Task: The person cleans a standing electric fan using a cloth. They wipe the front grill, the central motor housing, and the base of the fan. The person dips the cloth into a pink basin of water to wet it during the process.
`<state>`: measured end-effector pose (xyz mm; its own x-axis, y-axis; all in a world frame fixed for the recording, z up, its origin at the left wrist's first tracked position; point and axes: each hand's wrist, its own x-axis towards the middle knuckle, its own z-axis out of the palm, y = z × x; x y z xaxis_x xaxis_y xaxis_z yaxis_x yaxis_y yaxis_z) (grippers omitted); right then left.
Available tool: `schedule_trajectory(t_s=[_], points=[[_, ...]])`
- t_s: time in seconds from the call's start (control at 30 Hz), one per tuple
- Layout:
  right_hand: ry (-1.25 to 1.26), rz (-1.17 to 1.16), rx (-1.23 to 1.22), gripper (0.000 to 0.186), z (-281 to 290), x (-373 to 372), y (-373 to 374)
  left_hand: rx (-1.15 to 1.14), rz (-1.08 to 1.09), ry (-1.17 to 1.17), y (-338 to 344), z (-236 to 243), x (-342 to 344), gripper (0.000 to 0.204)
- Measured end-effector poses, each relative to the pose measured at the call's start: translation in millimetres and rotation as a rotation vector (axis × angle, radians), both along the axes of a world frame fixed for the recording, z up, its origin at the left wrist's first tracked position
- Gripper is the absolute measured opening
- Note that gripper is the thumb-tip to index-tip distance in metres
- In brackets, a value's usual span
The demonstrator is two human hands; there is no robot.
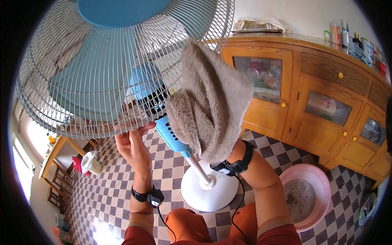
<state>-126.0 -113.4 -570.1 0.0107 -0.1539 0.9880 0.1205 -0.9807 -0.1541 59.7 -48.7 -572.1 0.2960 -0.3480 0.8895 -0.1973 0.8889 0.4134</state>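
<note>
A standing fan with blue blades and a white round base point(196, 192) rises in front of me. The grey wire guard point(122, 81) of its head fills the upper left. My left hand point(134, 148) grips the guard's lower rim with its fingertips, close to the blue control housing point(171, 136). A fluffy grey-brown cloth point(216, 102) lies over my right hand point(234, 153) and hides its fingers; only the part near the wrist shows. Held up, this cloth is against or just in front of the guard's right side; I cannot tell which.
A pink basin point(324, 196) of cloudy grey water stands on the checkered floor at right. Behind it runs a wooden cabinet point(261, 116) with bottles and cans on top. At left are a wooden table point(55, 153) and a bin point(92, 165) with a white bag.
</note>
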Motion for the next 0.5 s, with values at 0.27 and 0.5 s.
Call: schedule_trajectory(t_s=[0.27,0.5], points=[[-0.014,0.344,0.193,0.044,-17,-4,5,0.008,0.026,0.040,-1,-1,6,0.013],[-0.065,0.529,0.261,0.048,-4,-12,-1,0.012,0.013,0.015,0,0,4,0.015]])
